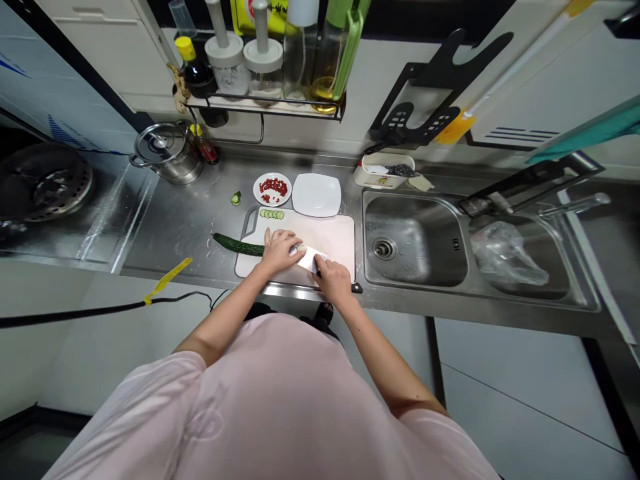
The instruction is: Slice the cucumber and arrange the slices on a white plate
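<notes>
A long green cucumber [239, 246] lies across the left edge of the white cutting board [340, 240]. My left hand [281, 252] is closed over its right end, fingers pressed on it. In my right hand [334, 277] is the handle of a kitchen knife [311, 257], its blade against the cucumber's cut end beside my left fingertips. Several cucumber slices [272, 214] lie in a row at the board's upper left. A cut-off cucumber end [236, 199] rests on the steel counter, left of the board.
Behind the board stand a plate of chopped red pieces [273, 189] and a white plate [317, 195]. A double sink [415, 240] is on the right, with a plastic bag [507, 253]. A lidded pot [170, 153] stands at the back left, below a seasoning rack [265, 107].
</notes>
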The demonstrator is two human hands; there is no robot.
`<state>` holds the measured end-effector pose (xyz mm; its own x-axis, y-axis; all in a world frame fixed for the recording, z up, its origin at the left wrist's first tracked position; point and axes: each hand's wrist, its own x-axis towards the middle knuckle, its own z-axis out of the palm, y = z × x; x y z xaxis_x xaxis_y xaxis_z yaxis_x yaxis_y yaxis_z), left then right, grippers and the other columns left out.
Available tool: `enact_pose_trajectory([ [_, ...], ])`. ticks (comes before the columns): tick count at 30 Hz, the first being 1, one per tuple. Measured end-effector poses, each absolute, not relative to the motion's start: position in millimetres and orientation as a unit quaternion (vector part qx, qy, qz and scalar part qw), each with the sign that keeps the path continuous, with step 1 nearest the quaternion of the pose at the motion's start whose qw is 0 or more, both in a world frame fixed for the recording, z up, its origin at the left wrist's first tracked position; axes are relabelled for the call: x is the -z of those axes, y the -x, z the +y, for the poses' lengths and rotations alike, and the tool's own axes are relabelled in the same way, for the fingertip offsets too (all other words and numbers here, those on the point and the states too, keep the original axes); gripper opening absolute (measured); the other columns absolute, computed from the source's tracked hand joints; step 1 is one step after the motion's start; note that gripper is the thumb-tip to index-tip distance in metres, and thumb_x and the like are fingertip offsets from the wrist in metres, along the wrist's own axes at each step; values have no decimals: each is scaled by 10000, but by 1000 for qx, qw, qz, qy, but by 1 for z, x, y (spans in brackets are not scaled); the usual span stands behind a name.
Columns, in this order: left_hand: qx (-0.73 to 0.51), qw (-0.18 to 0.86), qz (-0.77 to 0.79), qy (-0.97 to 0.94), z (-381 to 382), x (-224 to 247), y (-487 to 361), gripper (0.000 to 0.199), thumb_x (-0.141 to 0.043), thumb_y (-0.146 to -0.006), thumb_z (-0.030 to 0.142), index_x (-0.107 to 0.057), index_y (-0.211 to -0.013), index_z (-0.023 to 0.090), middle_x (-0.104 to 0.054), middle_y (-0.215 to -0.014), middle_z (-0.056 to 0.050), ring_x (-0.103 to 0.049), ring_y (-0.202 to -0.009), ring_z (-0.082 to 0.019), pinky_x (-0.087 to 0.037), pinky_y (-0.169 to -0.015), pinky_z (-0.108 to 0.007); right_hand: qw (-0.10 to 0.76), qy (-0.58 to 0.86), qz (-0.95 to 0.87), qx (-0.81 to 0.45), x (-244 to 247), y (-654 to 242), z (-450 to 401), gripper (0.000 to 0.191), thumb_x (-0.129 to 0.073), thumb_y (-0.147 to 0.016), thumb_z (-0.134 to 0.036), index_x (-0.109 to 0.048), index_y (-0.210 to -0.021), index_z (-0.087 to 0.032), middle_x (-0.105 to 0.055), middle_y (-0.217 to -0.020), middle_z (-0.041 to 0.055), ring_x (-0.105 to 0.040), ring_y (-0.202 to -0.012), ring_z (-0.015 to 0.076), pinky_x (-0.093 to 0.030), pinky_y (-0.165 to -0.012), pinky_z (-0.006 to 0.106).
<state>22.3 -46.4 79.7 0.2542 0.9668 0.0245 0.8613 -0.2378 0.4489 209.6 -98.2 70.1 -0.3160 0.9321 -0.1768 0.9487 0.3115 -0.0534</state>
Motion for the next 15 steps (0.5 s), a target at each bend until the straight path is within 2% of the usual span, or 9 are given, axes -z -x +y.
enact_pose_trajectory([
  [3,-133,201,580,-778,-44,-82,-25,265,-547,-798,476,-664,-980,324,-596,-1134,-7,-449,-1139,-242,2,-1130,-543,57,-572,815,76,-68,-212,-99,482,-469,-902,-410,-437,-1322,-176,-632,-919,99,-539,-832,214,-270,-686,290],
  [9,-134,231,570,-777,-41,-80,-28,198,-578,-784,397,-667,-935,304,-605,-1096,-4,-478,-1103,-223,-30,-1131,-532,57,-576,811,86,-62,-213,-100,469,-484,-897,-406,-451,-1307,-181,-642,-929,91,-548,-848,213,-283,-704,287],
  [12,-152,242,572,-769,-40,-77,-31,142,-577,-785,352,-665,-871,281,-624,-1041,-3,-511,-1053,-207,-119,-1120,-499,60,-585,803,94,-59,-213,-101,467,-509,-884,-390,-455,-1298,-181,-648,-936,84,-558,-851,211,-296,-708,286],
  [15,-170,248,606,-737,-35,-73,-29,134,-562,-792,320,-665,-850,258,-646,-962,-15,-545,-987,-193,-301,-1031,-399,59,-601,790,103,-56,-215,-102,462,-520,-877,-384,-456,-1289,-186,-653,-936,77,-570,-853,209,-311,-712,283],
])
